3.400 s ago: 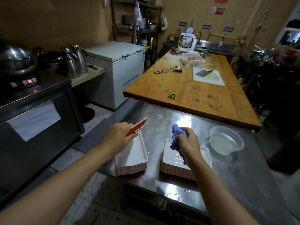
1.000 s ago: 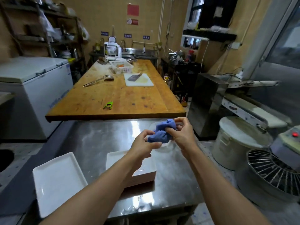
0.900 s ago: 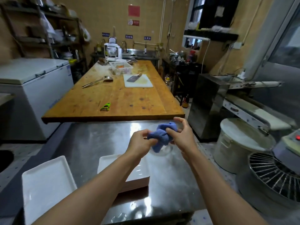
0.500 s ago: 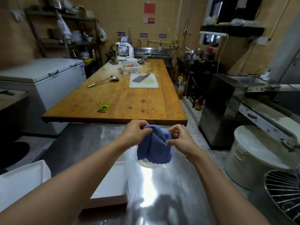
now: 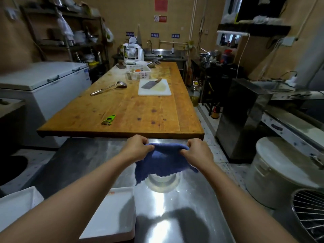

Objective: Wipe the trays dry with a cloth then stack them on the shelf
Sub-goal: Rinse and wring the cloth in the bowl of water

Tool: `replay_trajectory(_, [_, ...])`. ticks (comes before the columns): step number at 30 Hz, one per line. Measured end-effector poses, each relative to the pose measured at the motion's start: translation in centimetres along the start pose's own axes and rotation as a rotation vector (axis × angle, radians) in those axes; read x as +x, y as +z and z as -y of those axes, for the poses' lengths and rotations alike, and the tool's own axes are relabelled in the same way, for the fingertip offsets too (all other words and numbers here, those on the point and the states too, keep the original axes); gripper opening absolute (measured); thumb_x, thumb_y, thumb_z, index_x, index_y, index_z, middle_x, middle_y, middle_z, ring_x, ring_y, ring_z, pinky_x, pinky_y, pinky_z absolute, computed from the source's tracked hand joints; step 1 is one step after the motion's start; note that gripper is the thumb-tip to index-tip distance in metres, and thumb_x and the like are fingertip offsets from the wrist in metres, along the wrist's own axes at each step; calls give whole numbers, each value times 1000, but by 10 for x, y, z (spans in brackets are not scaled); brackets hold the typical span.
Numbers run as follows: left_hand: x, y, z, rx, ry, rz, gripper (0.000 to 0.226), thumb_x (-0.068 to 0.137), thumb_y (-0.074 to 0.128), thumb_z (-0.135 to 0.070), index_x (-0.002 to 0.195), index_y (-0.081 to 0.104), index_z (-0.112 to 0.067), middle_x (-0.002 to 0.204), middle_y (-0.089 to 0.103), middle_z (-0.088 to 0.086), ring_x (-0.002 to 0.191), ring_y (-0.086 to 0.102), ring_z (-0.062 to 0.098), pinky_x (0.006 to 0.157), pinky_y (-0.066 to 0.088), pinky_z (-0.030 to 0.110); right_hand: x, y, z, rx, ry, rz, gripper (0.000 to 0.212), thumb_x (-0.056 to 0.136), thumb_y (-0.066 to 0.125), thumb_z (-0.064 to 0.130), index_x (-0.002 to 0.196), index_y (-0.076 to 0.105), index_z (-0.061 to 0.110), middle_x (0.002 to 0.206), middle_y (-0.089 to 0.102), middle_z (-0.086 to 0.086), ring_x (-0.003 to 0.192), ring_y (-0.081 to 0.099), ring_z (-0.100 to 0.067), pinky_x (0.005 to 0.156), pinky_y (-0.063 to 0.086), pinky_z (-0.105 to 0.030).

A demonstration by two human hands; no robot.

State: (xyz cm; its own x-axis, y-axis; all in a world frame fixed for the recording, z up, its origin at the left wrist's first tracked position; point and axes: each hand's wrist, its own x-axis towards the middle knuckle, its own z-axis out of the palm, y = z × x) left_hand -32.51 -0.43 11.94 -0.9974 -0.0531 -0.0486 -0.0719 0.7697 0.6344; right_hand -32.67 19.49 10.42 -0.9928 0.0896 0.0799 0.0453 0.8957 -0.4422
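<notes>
Above the steel table [image 5: 84,165], the left hand [image 5: 137,148] and the right hand [image 5: 197,151] each pinch a top corner of the blue cloth [image 5: 163,160], holding it spread between them so it hangs over the clear bowl [image 5: 162,181] on the table. On the table's near side lie two white trays [image 5: 112,213], one by the left forearm, another [image 5: 15,202] at the table's left edge.
</notes>
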Motion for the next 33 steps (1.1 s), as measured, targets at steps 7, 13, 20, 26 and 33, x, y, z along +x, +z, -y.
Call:
replay_trajectory(7, [9,10,-2,-554,-92,191,28,93,48,-16,70,62,-14,67,61,4,61,56,15,53,45,23,8,-6,51,863,344,340,20,89,46,3,74,58,6,53,58,-2,47,57,-10,42,45,-21])
replay_trajectory(13, [15,-4,12,-652,-38,367,28,86,63,-40,94,70,-15,83,73,1,72,69,11,60,55,24,1,-15,64,965,186,493,44,86,27,-17,106,63,0,103,68,-23,94,69,-31,79,57,-36])
replay_trajectory(20, [26,0,26,-499,7,296,21,79,50,10,85,64,-4,74,55,10,70,50,20,61,40,28,1,-5,60,771,131,342,34,88,48,-11,112,58,11,105,66,-10,85,68,-19,68,54,-29])
replay_trajectory(26, [38,7,27,-391,122,348,33,76,47,11,72,63,-17,67,59,5,62,51,14,53,38,20,22,13,51,603,-76,527,51,74,73,-2,117,58,22,99,59,4,92,62,-12,65,51,-16])
replay_trajectory(33, [59,35,42,-504,-238,96,25,82,67,-22,84,42,-19,87,54,8,79,54,21,64,51,38,55,31,32,513,-78,254,25,76,71,10,61,52,16,62,55,-1,63,53,-13,62,47,-30])
